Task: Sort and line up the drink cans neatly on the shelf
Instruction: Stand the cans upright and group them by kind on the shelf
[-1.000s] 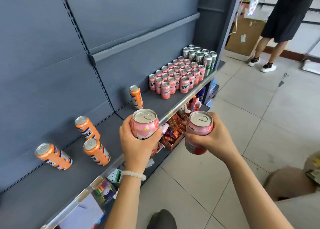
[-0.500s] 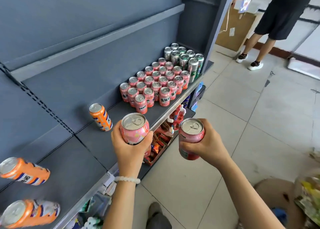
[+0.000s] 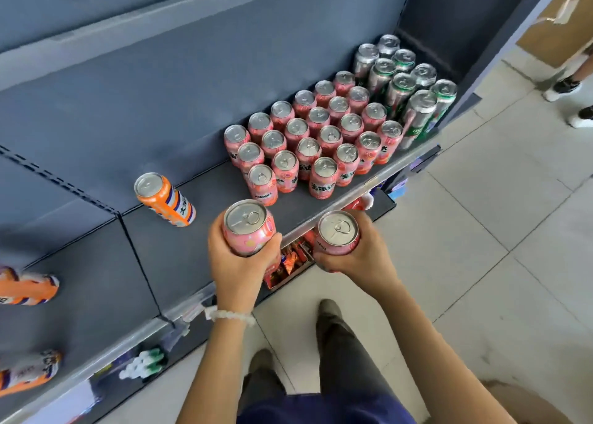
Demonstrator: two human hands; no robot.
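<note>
**Two pink cans on their way to the block**

While the grey shelf (image 3: pixel 199 199) carries most of the stock, the pink block (image 3: pixel 316 141) stands in tidy rows beside the green-and-silver cans (image 3: pixel 407 83) at the far end. An orange can (image 3: pixel 163 200) stands apart, with more orange ones near the left edge. Both hands are curled round cans — the left hand (image 3: pixel 239 263) grips a pink can (image 3: pixel 248 227) above the shelf front, the right hand (image 3: pixel 356 256) grips another pink can (image 3: pixel 338 232) just off the edge. This looks like the carrying step; next, each can wants setting upright at the block's near row, touching its neighbours.
</note>
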